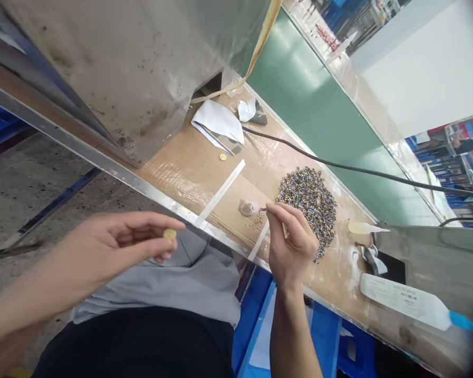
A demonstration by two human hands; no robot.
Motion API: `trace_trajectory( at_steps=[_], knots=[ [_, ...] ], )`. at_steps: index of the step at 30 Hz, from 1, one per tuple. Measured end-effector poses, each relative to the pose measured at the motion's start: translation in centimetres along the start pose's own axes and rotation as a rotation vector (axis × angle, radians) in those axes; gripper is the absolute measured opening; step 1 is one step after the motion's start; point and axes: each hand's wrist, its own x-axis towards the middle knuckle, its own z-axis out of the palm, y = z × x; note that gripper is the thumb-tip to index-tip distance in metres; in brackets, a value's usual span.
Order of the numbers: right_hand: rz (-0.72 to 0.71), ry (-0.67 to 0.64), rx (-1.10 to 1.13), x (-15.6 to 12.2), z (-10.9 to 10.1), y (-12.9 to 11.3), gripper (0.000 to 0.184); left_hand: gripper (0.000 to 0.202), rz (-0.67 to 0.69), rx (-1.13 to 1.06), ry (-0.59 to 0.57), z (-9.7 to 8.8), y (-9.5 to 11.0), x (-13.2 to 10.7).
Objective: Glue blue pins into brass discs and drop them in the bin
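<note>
My left hand (142, 239) is off the front edge of the bench, its fingers closed on a small round yellow disc (169, 234). Over the bench, my right hand (289, 236) pinches a small dark part (263, 209), mostly covered by the fingertips. Just left of that pinch sits a small clear cup (249, 208), with tiny specks scattered below it. Behind the right hand spreads a large pile of small blue and brass-coloured metal parts (309, 202). A second yellow disc (223, 157) lies flat farther back on the bench.
A large metal housing (142, 68) stands at the left. White cloth (218, 123) lies near its base. A black cable (339, 167) crosses above the bench. At right are a yellowish dropper bottle (362, 227) and a white bottle with a blue cap (404, 299). Blue crates (256, 320) sit below.
</note>
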Motion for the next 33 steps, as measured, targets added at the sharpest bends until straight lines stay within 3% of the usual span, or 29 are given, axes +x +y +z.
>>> trace_trajectory(
  at_steps=[3,6,10,21,27,33],
  knots=[
    [-0.057,-0.031,-0.038,0.0,0.4,0.2,0.024,0.042,-0.039,-0.114,-0.200,2.6,-0.4,0.2],
    [-0.094,-0.052,-0.082,0.0,0.5,0.3,0.027,0.042,-0.007,-0.196,-0.254,4.0,-0.6,0.6],
    [-0.138,-0.057,-0.122,0.1,0.6,0.3,0.029,0.046,-0.012,-0.310,-0.299,4.4,-0.9,0.8],
    [-0.190,-0.097,-0.170,0.2,0.5,0.1,0.031,0.036,0.097,-0.264,-0.245,4.6,-1.1,0.7],
    [-0.120,0.004,-0.197,0.1,0.4,-0.1,0.024,0.036,0.096,-0.213,-0.233,4.4,-0.9,0.7],
    [-0.079,-0.004,-0.197,-0.3,0.4,0.1,0.020,0.037,0.106,-0.257,-0.248,4.6,-0.8,0.7]
  ],
)
